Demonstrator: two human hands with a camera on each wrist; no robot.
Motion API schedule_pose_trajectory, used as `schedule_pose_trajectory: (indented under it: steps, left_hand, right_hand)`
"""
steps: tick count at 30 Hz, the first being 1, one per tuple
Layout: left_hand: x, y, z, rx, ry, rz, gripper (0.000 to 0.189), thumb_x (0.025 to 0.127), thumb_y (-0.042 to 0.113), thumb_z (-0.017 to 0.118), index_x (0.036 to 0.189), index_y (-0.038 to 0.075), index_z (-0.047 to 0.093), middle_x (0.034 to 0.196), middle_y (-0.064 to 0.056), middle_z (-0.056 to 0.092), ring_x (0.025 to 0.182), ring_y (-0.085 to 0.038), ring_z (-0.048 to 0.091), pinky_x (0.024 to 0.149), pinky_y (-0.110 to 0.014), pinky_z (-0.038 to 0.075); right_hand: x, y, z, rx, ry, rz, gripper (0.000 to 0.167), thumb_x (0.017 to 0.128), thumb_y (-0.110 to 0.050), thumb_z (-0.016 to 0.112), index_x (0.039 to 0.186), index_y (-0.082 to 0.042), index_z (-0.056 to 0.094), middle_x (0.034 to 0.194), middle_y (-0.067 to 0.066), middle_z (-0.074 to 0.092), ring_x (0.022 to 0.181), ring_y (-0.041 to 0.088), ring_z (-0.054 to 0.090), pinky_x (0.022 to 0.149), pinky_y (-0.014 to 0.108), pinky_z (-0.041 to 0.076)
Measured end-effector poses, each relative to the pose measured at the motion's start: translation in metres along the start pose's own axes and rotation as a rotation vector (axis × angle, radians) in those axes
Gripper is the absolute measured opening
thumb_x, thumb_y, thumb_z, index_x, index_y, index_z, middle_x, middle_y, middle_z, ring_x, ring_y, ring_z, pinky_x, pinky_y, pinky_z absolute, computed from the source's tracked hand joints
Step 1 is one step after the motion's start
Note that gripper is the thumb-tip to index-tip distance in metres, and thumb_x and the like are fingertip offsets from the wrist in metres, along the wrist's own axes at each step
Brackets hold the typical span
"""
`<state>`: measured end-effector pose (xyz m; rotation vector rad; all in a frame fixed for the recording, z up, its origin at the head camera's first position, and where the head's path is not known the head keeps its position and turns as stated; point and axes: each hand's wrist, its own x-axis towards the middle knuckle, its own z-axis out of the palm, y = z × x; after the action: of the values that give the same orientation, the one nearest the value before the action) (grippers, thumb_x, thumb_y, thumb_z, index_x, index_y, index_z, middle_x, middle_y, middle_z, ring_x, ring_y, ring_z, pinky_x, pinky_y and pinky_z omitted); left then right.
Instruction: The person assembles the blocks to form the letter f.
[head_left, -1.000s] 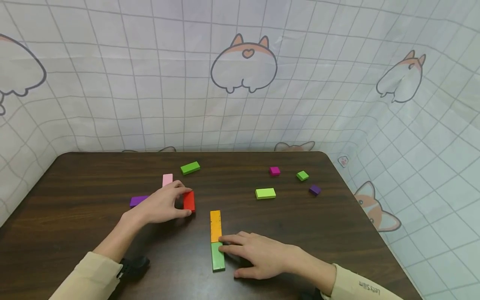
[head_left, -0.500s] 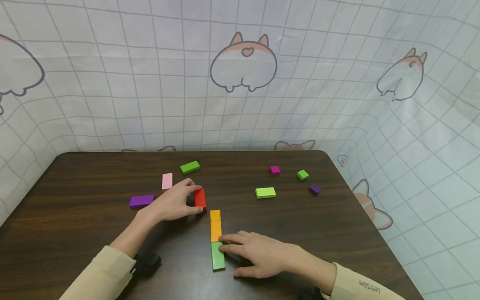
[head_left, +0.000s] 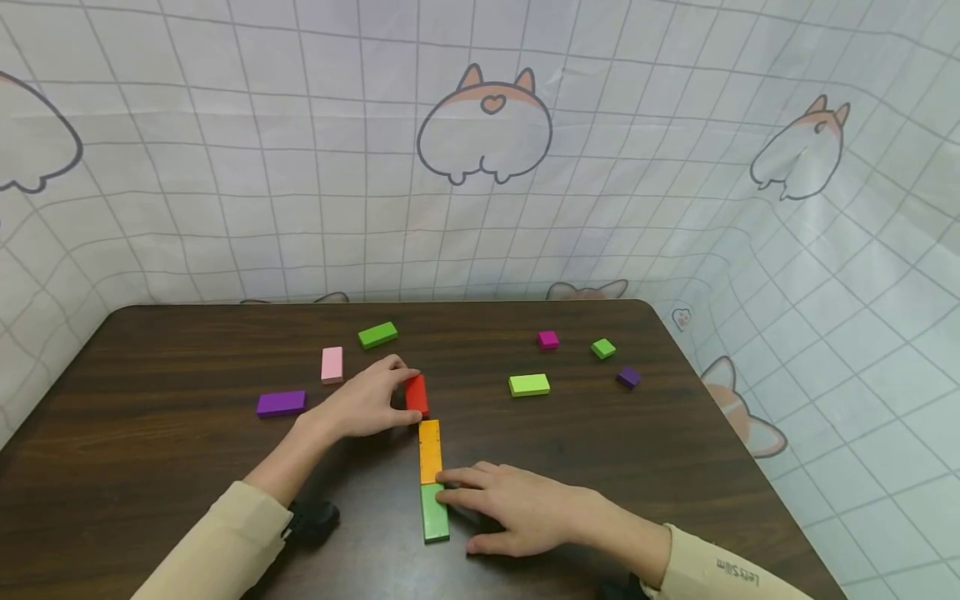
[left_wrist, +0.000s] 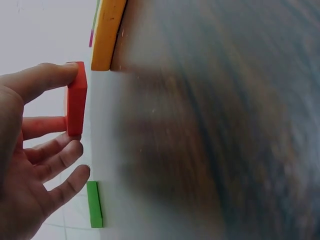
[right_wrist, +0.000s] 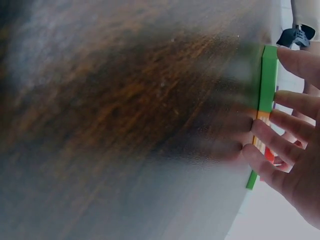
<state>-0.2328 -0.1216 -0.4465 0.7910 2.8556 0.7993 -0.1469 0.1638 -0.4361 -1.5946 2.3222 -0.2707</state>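
Note:
My left hand (head_left: 367, 402) pinches a red block (head_left: 417, 395) end to end, thumb at its near end and fingers at its far end. The red block stands just beyond the far end of an orange block (head_left: 430, 450), slightly to its left. A green block (head_left: 435, 512) lies end to end with the orange one, making a straight row toward me. My right hand (head_left: 525, 510) rests to the right of that row, its straight fingertips at the joint between orange and green. In the left wrist view the thumb and fingers hold the red block (left_wrist: 76, 102) near the orange block (left_wrist: 107, 37).
At the left lie a purple block (head_left: 281, 404), a pink block (head_left: 332, 365) and a dark green block (head_left: 377, 335). To the right are a lime block (head_left: 529, 385) and small magenta (head_left: 548, 340), green (head_left: 603, 348) and violet cubes (head_left: 628, 377). A grid-patterned curtain (head_left: 300, 167) hangs behind the table.
My left hand has carried the red block rightward, from left of the row to the orange block's far end. The right hand and the orange and green blocks have stayed in place.

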Motion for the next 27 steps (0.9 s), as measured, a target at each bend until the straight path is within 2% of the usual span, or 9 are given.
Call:
schedule_pose_trajectory:
  steps: [9, 21, 27]
  left_hand:
    - [0.0063, 0.0040, 0.0045, 0.002, -0.031, 0.001, 0.067, 0.088, 0.037, 0.080, 0.140, 0.000, 0.060, 0.116, -0.007, 0.056, 0.095, -0.019, 0.054, 0.080, -0.035, 0.050]
    - [0.0084, 0.0033, 0.0061, 0.018, -0.053, 0.012, 0.068, 0.089, 0.036, 0.079, 0.142, -0.001, 0.058, 0.118, -0.008, 0.056, 0.095, -0.019, 0.053, 0.079, -0.034, 0.049]
    - [0.0089, 0.0033, 0.0070, 0.019, -0.065, 0.019, 0.068, 0.090, 0.036, 0.078, 0.144, 0.000, 0.057, 0.118, -0.009, 0.057, 0.096, -0.020, 0.053, 0.082, -0.036, 0.050]
  right_hand:
    - [-0.0002, 0.0008, 0.0018, -0.014, 0.005, 0.002, 0.062, 0.105, -0.042, 0.059, 0.158, -0.016, 0.042, 0.164, 0.002, 0.034, 0.141, 0.014, 0.041, 0.112, 0.034, 0.039]
    - [0.0000, 0.0014, 0.0002, -0.013, -0.002, -0.005, 0.062, 0.105, -0.041, 0.058, 0.158, -0.015, 0.041, 0.164, 0.003, 0.034, 0.140, 0.015, 0.042, 0.112, 0.035, 0.039]
    - [0.0008, 0.0027, 0.0016, -0.017, -0.003, -0.008, 0.062, 0.105, -0.041, 0.058, 0.158, -0.016, 0.040, 0.164, 0.002, 0.033, 0.140, 0.015, 0.042, 0.113, 0.034, 0.038]
